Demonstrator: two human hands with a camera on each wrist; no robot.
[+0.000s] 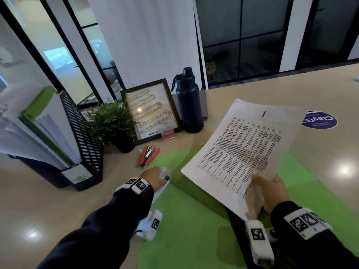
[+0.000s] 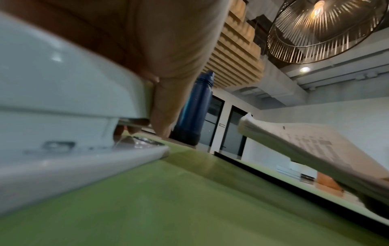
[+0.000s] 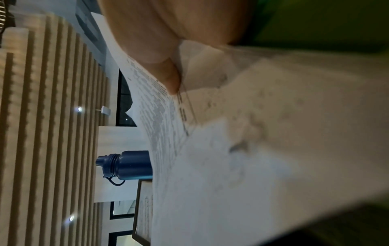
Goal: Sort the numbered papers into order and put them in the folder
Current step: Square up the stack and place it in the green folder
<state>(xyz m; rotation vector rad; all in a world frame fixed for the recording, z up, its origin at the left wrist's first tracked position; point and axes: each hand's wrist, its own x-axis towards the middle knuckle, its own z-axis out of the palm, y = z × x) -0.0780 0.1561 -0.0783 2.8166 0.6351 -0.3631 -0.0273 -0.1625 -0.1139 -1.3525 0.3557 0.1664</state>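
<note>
Papers lifted over the open folder, clamp end held down.

Nearest you, your right hand [image 1: 269,193] pinches the stack of white printed papers [image 1: 242,146] at its near corner, thumb on top and fingers beneath, tilting the far end up over the open green folder [image 1: 190,220] lying flat on the beige table [image 1: 58,206], probably to keep it clear while the folder is readied. To the left, your left hand [image 1: 155,176] reaches forward, wrist low, fingers curled over a white and metal clamp-like part [image 1: 165,176] at the folder's left edge; it seems to grip it. Farther off lie a red stapler [image 1: 148,155] and a dark blue bottle [image 1: 188,101].
</note>
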